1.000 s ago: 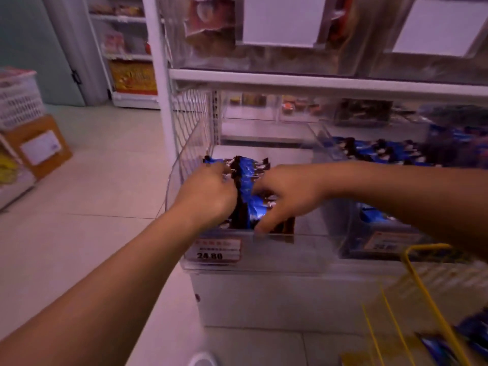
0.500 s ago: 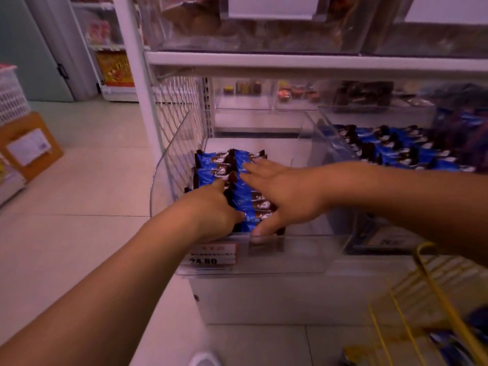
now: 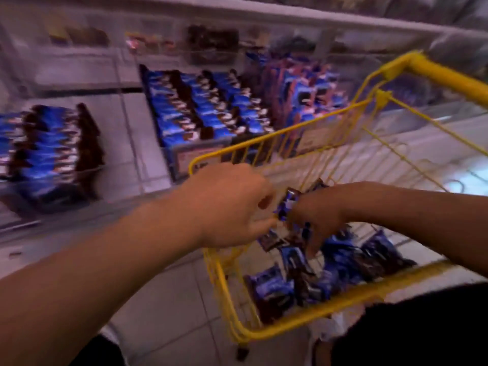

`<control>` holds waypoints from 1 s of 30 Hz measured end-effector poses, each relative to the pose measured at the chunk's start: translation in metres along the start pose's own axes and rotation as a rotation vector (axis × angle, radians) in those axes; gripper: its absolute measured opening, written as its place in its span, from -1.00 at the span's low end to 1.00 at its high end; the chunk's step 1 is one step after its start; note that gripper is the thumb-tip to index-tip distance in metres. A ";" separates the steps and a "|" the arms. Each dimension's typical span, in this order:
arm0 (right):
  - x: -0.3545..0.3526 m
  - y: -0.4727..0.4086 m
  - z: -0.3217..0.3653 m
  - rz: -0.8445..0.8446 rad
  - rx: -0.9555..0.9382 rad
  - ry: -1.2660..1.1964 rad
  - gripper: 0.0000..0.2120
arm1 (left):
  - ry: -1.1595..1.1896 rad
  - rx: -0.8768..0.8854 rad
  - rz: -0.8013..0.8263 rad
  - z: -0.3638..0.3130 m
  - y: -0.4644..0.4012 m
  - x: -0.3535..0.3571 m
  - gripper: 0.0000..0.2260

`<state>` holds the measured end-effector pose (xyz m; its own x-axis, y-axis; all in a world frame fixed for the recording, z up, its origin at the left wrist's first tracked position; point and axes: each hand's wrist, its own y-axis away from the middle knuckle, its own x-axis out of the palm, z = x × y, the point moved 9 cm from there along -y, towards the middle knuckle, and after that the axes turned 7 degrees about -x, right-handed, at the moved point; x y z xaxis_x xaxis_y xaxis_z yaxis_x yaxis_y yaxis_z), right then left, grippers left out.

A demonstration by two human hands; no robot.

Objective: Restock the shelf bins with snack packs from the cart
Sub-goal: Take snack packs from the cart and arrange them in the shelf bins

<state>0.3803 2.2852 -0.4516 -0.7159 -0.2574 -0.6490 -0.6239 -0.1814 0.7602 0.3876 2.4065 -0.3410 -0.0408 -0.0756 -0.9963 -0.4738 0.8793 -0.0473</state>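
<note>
Both hands are inside the yellow wire cart [image 3: 269, 331], near its front-left corner. The left hand [image 3: 229, 204] has its fingers curled and pinches the edge of a blue snack pack [image 3: 286, 207] that stands up between the two hands. The right hand [image 3: 314, 220] touches the same pack from the other side; its fingers point down into the cart, but the blur does not let me tell if they grip or only rest.

Below the hands, on the cart floor, lie more loose packs [image 3: 272, 286]; I count about six, blurred. Beyond the cart's front rim are three shelf bins: the left bin [image 3: 126, 143], the middle bin [image 3: 200, 109] and, behind the cart's wires, the right bin [image 3: 309, 91], each holding blue packs.
</note>
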 end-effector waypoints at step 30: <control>0.100 -0.051 -0.005 0.506 0.002 -0.281 -0.57 | 0.254 -0.287 1.200 -0.062 -0.036 0.238 -0.33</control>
<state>0.3419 2.2636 -0.5553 -0.9810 -0.0493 -0.1878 -0.1823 -0.0993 0.9782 0.3405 2.3274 -0.5720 -0.7297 0.5829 -0.3573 -0.1934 0.3253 0.9256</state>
